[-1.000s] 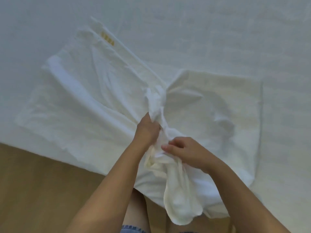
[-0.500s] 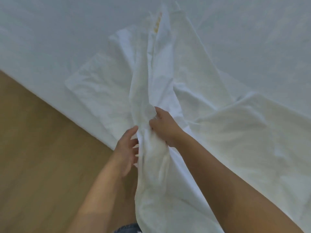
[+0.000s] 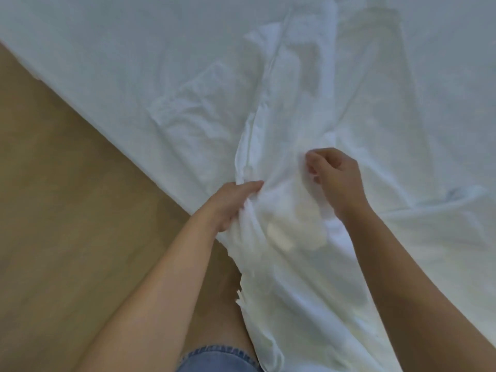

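Observation:
A white cloth [image 3: 290,108] lies crumpled on a white-covered surface [image 3: 107,49] and hangs over its near edge toward my legs. My left hand [image 3: 230,202] grips a bunched fold of the cloth at the edge, fingers curled into the fabric. My right hand [image 3: 335,178] sits a little to the right and higher, fingers curled and pinching the cloth. Between the two hands the cloth is stretched into a ridge running away from me. Its lower part drapes down past my knee.
Wooden floor [image 3: 67,197] fills the left side below the surface's diagonal edge. My bare leg and the hem of denim shorts [image 3: 214,358] show at the bottom. The white surface spreads across the top and right.
My hands have moved apart along the cloth: the left one now grips the fold it only touched before, the right one has shifted to the right. The cloth has spread wider.

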A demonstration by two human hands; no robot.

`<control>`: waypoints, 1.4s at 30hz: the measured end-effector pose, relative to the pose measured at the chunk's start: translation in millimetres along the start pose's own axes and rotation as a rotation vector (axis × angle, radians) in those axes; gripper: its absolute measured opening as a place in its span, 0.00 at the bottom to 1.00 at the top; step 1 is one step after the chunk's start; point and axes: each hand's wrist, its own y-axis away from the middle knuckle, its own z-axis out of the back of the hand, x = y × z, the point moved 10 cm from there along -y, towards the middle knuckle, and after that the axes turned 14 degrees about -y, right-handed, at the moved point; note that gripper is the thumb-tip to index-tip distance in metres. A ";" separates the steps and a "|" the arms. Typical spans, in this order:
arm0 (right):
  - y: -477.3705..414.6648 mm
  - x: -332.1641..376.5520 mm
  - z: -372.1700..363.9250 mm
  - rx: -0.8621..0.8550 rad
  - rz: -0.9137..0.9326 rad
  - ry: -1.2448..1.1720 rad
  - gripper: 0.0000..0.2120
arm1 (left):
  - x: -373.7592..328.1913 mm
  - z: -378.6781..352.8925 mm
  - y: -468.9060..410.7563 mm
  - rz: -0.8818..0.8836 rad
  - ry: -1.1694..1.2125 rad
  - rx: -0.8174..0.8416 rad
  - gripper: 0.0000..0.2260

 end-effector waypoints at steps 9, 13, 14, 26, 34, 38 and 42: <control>-40.1 -42.3 25.6 -0.183 -0.220 0.199 0.41 | -62.4 -66.9 -41.7 -0.306 0.230 0.035 0.25; -24.3 -15.4 -8.0 -0.045 -0.261 -0.391 0.18 | -89.3 -55.1 -14.9 -0.424 0.269 0.087 0.13; -18.0 -3.9 -26.8 -0.040 -0.258 -0.589 0.16 | -104.2 -34.1 -3.6 -0.500 0.261 0.025 0.12; -64.0 169.4 -289.6 0.399 -0.101 -0.627 0.27 | -265.6 272.9 42.5 -0.576 -0.448 -0.608 0.14; -145.0 41.4 -6.4 -0.359 0.020 0.334 0.25 | -230.4 125.2 -35.5 -0.653 -0.887 -0.796 0.29; -144.2 -12.7 153.4 -0.673 -0.229 0.549 0.41 | -219.1 0.5 -96.0 -0.470 -0.869 -0.471 0.39; -162.5 -37.1 215.7 -0.670 -0.239 0.534 0.53 | -212.1 -44.6 -137.5 -0.170 -0.857 -0.468 0.53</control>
